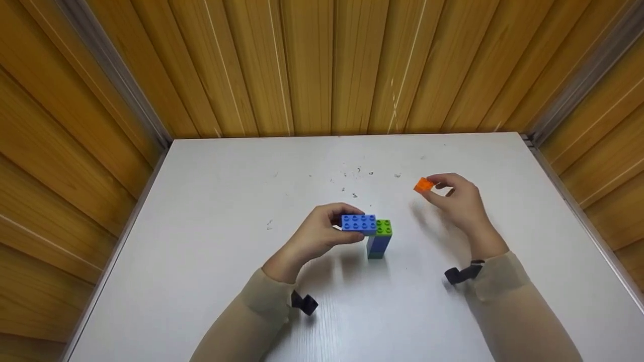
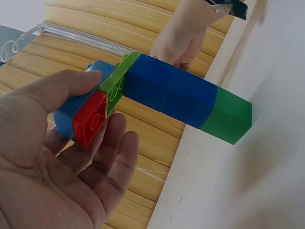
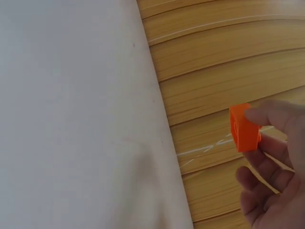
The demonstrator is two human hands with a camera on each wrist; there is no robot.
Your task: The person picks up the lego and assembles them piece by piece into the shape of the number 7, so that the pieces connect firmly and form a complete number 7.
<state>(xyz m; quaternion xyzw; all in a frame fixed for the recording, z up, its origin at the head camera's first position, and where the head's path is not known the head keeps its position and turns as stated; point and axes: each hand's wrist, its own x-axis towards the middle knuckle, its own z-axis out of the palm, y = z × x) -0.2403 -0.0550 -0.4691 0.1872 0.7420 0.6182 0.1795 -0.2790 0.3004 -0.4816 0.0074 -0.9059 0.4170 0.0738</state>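
My left hand (image 1: 319, 229) grips a blue brick (image 1: 358, 222), thumb on the near side and fingers on the far side. This brick is at the top left of a small tower, partly over a lime green brick (image 1: 384, 227). Two blue bricks (image 2: 169, 88) and a green brick (image 2: 228, 114) form the column below. In the left wrist view a red brick (image 2: 89, 121) sits under the overhanging blue one. Off to the right, my right hand (image 1: 460, 203) pinches an orange brick (image 1: 424, 185) between thumb and fingers, above the table and apart from the tower.
The white table (image 1: 226, 186) has dark scuff marks near its middle. Yellow wood-look panels (image 1: 312, 70) enclose its back and sides, with metal strips (image 1: 121, 75) in the corners. A black camera mount (image 1: 304, 303) sticks out from each wrist.
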